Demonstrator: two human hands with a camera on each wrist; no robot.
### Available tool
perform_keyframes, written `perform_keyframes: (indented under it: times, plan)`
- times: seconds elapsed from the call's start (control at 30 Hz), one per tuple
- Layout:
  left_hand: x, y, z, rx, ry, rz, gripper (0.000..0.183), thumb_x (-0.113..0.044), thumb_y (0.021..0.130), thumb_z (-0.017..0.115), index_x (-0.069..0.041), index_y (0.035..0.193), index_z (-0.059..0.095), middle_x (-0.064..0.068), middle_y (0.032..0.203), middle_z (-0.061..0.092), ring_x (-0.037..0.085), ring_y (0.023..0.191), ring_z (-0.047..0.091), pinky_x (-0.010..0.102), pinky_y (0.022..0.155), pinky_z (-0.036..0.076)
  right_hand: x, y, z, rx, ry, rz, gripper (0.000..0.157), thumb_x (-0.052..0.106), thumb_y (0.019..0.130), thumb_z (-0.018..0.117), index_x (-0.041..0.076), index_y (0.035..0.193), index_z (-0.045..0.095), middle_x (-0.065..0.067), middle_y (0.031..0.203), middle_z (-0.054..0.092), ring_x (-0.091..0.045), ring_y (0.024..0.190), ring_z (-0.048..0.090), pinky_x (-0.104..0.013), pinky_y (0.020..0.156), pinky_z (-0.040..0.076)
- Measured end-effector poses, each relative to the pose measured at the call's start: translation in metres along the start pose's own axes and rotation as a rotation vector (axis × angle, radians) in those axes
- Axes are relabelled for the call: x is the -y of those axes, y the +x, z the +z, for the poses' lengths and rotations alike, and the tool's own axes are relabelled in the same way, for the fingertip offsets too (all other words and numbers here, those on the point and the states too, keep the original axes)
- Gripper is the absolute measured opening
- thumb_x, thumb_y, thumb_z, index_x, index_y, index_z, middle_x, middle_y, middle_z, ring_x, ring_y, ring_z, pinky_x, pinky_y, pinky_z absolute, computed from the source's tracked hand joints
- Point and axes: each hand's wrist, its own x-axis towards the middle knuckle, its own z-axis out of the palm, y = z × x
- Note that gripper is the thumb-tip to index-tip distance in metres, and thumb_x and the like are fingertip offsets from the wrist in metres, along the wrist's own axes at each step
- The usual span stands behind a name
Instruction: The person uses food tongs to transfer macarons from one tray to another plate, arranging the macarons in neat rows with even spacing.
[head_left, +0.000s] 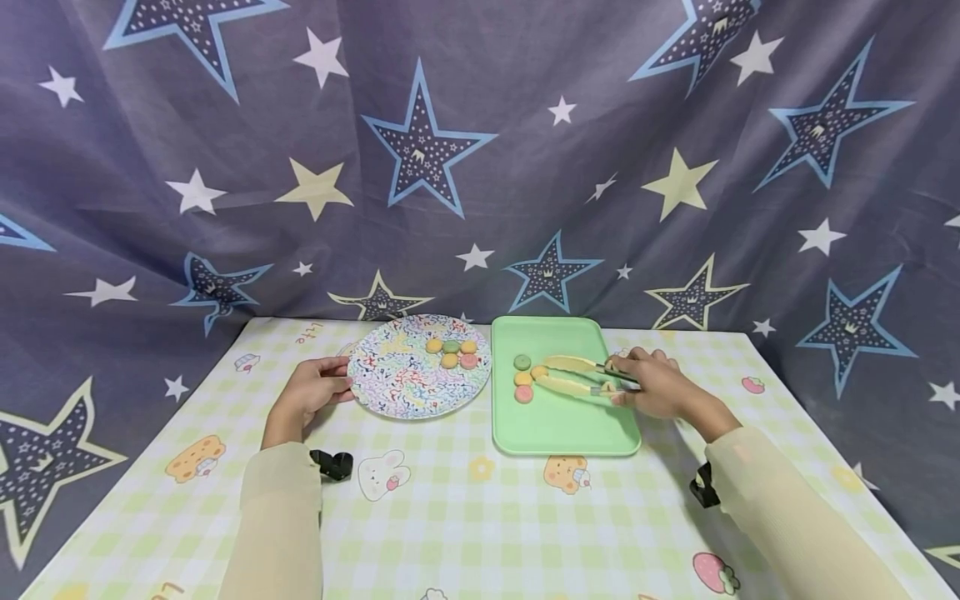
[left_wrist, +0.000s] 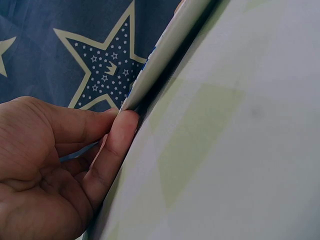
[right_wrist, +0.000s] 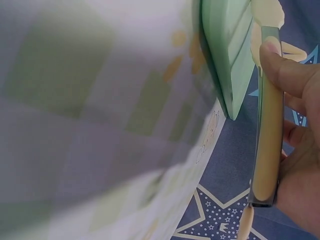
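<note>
My left hand (head_left: 309, 393) pinches the left rim of a round speckled plate (head_left: 397, 392) between thumb and fingers. Several small round pieces like macarons, yellow, green (head_left: 451, 346) and pink, sit on the plate's right half. In my right hand (head_left: 660, 385) is a pair of tongs (head_left: 573, 364) with cream tips and metal-edged handles, reaching left over the green tray (head_left: 562, 433). The tips meet at a yellow piece (head_left: 539, 372) on the tray. Beside it lie a green piece (head_left: 522, 362), another yellow piece (head_left: 522, 378) and a pink piece (head_left: 523, 394).
A checkered cloth with cartoon prints (head_left: 435, 533) covers the table. The plate and tray stand side by side with a narrow gap between them. Behind the table hangs a dark curtain with stars (head_left: 510, 150), close to the back edge.
</note>
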Motion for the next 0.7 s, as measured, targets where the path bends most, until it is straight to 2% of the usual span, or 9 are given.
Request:
perform_keyframes:
  times: [0.7]
  plan:
    - [0.0001,-0.0001,0.0005,0.005,0.002,0.005,0.058,0.007,0.101,0.057,0.004,0.155,0.038,0.021,0.141,0.043,0.014,0.096,0.061,0.028,0.084,0.064,-0.0010,0.0019,0.0008,-0.045,0.004,-0.028,0.068,0.030,0.089,0.080,0.002,0.147,0.055,-0.019,0.124,0.060,-0.031,0.095,0.050,-0.040,0.073,0.039]
